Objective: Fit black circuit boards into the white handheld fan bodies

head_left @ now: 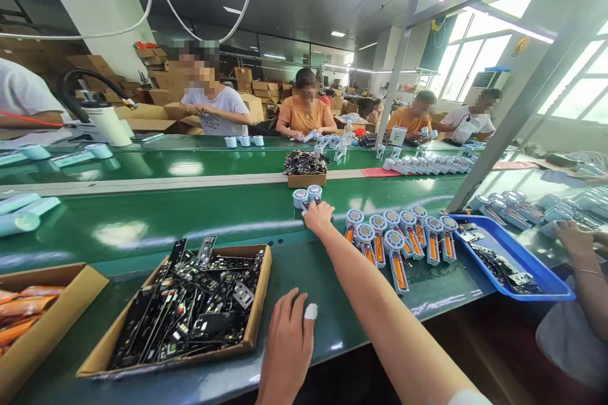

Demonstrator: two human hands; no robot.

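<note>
My right hand (319, 215) stretches across the green bench, its fingers closed around the handle end of a light-blue round-headed device (300, 197). A second such device (314, 192) stands right beside it, so close that I cannot tell whether my fingers touch it too. Nearer to me, my left hand (289, 336) rests low over the bench edge with fingers extended and nothing in them; one fingertip has a white cover. To its left is a cardboard box (264, 291) heaped with black circuit boards (199, 310).
Several light-blue devices with orange batteries (399, 271) lie right of my forearm, beside a blue tray (513, 228) of boards. A box of wires (306, 178) sits on the middle ledge. Orange packs (28, 307) fill a left box. Several co-workers sit opposite; one is at right.
</note>
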